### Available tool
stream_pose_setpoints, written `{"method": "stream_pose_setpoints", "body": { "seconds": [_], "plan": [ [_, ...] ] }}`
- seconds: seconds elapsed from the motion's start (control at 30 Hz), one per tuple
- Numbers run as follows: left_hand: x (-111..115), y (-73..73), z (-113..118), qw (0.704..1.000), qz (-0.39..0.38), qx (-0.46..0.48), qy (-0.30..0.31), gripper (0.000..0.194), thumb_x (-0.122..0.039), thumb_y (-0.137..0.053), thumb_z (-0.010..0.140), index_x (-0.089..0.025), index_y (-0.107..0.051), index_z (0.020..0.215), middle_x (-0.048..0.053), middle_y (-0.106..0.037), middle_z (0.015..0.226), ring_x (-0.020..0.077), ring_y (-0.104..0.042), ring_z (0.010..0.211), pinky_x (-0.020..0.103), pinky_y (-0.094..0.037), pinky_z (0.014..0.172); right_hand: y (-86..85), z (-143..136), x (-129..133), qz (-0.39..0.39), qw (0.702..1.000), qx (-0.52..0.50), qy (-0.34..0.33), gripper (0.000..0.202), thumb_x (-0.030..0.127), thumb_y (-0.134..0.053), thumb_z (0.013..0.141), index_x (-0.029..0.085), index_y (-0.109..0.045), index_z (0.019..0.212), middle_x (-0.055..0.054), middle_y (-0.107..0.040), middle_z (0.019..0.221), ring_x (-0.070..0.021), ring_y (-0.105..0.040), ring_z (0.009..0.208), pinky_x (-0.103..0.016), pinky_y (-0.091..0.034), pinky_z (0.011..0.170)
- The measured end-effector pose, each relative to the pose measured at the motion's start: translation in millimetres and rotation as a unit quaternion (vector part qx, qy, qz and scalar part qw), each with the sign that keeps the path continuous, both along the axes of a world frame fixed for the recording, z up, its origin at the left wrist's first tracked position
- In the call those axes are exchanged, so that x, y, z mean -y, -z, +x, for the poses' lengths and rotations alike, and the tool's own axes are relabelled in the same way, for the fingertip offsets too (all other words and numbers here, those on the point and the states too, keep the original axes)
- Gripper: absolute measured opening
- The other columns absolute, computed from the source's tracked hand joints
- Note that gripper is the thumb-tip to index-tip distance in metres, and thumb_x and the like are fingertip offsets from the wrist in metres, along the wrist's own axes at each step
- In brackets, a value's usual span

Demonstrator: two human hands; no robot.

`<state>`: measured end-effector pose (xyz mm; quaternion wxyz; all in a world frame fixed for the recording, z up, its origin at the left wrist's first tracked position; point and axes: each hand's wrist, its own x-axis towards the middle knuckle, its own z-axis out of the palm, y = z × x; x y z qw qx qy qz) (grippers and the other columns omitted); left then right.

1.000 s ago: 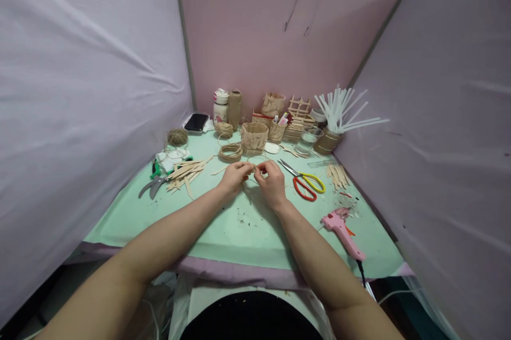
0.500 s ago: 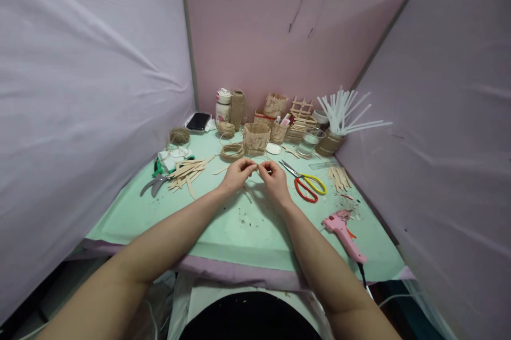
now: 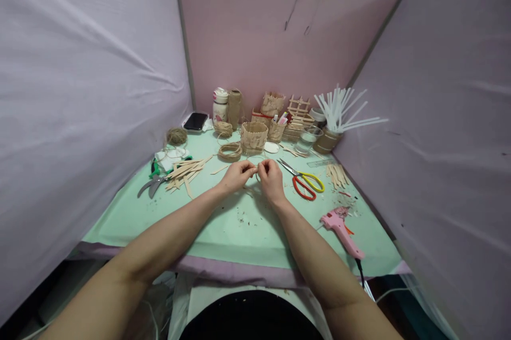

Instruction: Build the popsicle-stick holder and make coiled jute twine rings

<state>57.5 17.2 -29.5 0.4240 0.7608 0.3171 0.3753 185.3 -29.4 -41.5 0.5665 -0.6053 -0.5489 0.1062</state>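
Observation:
My left hand point(image 3: 238, 174) and my right hand point(image 3: 271, 177) meet over the middle of the green table, fingertips nearly touching. Both pinch a thin piece of twine point(image 3: 257, 175), whose loose part hangs beneath the fingers. Just behind them stands a woven-looking tan basket point(image 3: 254, 138), with a coil of twine point(image 3: 230, 152) at its left. Scissors with one red and one yellow handle point(image 3: 304, 184) lie open to the right of my right hand. Left of my left hand is a pile of flat wooden sticks point(image 3: 187, 172).
A pink glue gun point(image 3: 342, 231) lies at the right. Pruning shears point(image 3: 154, 184), a phone point(image 3: 195, 122), a bottle point(image 3: 220, 107), a glass bowl point(image 3: 308, 140) and a pot of white sticks point(image 3: 328, 140) surround the work area. Small scraps dot the green cloth point(image 3: 239, 244).
The view has shifted slightly. My right hand has turned a little, its fingers more upright, and the twine below the fingertips has changed shape.

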Motion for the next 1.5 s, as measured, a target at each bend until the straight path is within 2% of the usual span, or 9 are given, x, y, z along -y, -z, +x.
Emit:
{"method": "stream_pose_setpoints", "body": {
  "seconds": [0.2, 0.4, 0.5, 0.7, 0.83, 0.97, 1.2, 1.33, 1.5],
  "plan": [
    [0, -1.1, -3, 1.0, 0.001, -0.008, 0.009, 0.022, -0.036, -0.057, 0.076, -0.016, -0.059, 0.068, -0.001, -0.057, 0.063, 0.0123, -0.048, 0.061, 0.025, -0.038, 0.06, -1.1, 1, -1, -0.013, 0.999, -0.046, -0.007, 0.015, 0.031, -0.048, 0.082, 0.02, -0.05, 0.072, 0.001, -0.054, 0.07, -0.0143, -0.048, 0.067, -0.028, -0.038, 0.066],
    [0, 1.3, -2, 1.0, -0.02, 0.019, -0.01, 0.025, -0.038, -0.056, 0.078, -0.015, -0.063, 0.072, 0.003, -0.063, 0.071, 0.0144, -0.054, 0.068, 0.026, -0.041, 0.066, -1.9, 12, -4, -0.029, 0.986, -0.146, -0.08, 0.026, 0.044, -0.053, 0.08, 0.019, -0.059, 0.078, 0.001, -0.056, 0.067, -0.0131, -0.048, 0.061, -0.025, -0.039, 0.059],
    [-3, 4.0, -1, 0.999, -0.021, 0.032, -0.029, 0.026, -0.039, -0.056, 0.079, -0.015, -0.064, 0.073, 0.003, -0.064, 0.073, 0.0153, -0.055, 0.07, 0.026, -0.042, 0.067, -1.2, 13, -5, -0.041, 0.98, -0.171, -0.098, 0.029, 0.044, -0.049, 0.082, 0.019, -0.062, 0.08, 0.0, -0.059, 0.068, -0.0131, -0.049, 0.06, -0.025, -0.039, 0.056],
    [-3, 7.6, 0, 0.999, -0.01, 0.023, -0.043, 0.025, -0.037, -0.056, 0.079, -0.015, -0.067, 0.079, 0.004, -0.067, 0.076, 0.0163, -0.058, 0.073, 0.027, -0.043, 0.069, -5.3, 8, 1, -0.024, 0.993, -0.092, -0.07, 0.015, 0.033, -0.059, 0.073, 0.019, -0.063, 0.077, -0.002, -0.064, 0.072, -0.016, -0.055, 0.067, -0.028, -0.044, 0.064],
    [1, 6.8, 0, 0.999, 0.02, -0.002, -0.05, 0.022, -0.034, -0.055, 0.079, -0.016, -0.068, 0.081, 0.004, -0.067, 0.078, 0.0168, -0.058, 0.074, 0.027, -0.042, 0.069, -6.6, 8, 3, -0.016, 0.998, -0.044, -0.05, 0.017, 0.036, -0.057, 0.076, 0.019, -0.061, 0.072, -0.003, -0.062, 0.07, -0.0168, -0.054, 0.068, -0.03, -0.043, 0.066],
    [-1, 6.4, 0, 0.998, 0.018, -0.01, -0.056, 0.019, -0.032, -0.055, 0.078, -0.016, -0.065, 0.074, 0.003, -0.065, 0.072, 0.0154, -0.055, 0.069, 0.026, -0.04, 0.065, -5.5, 7, 3, -0.026, 0.997, -0.037, -0.056, 0.017, 0.035, -0.055, 0.076, 0.019, -0.058, 0.07, 0.0, -0.058, 0.067, -0.0149, -0.05, 0.064, -0.029, -0.04, 0.064],
    [-8, 5.0, 0, 0.996, 0.035, -0.022, -0.077, 0.016, -0.026, -0.056, 0.075, -0.018, -0.063, 0.063, 0.001, -0.063, 0.064, 0.0162, -0.054, 0.066, 0.029, -0.041, 0.066, 3.5, 7, -4, -0.096, 0.969, -0.19, -0.128, 0.022, 0.04, -0.059, 0.073, 0.019, -0.057, 0.068, 0.005, -0.048, 0.054, -0.0108, -0.04, 0.052, -0.025, -0.033, 0.052],
    [-11, 3.7, 3, 0.996, 0.022, -0.013, -0.081, 0.014, -0.025, -0.058, 0.072, -0.018, -0.064, 0.061, 0.002, -0.064, 0.062, 0.0164, -0.054, 0.064, 0.03, -0.042, 0.065, 8.8, 7, -10, -0.088, 0.954, -0.249, -0.141, 0.023, 0.041, -0.06, 0.071, 0.019, -0.056, 0.068, 0.005, -0.046, 0.053, -0.0096, -0.039, 0.049, -0.025, -0.031, 0.05],
    [-10, 3.8, 1, 0.998, -0.015, -0.007, -0.065, 0.017, -0.031, -0.06, 0.073, -0.017, -0.066, 0.064, 0.003, -0.065, 0.063, 0.0151, -0.052, 0.06, 0.029, -0.042, 0.061, 2.4, 9, -8, -0.103, 0.931, -0.309, -0.164, 0.026, 0.044, -0.062, 0.067, 0.019, -0.055, 0.068, 0.003, -0.049, 0.056, -0.0101, -0.042, 0.052, -0.025, -0.036, 0.051]
  ]
}}
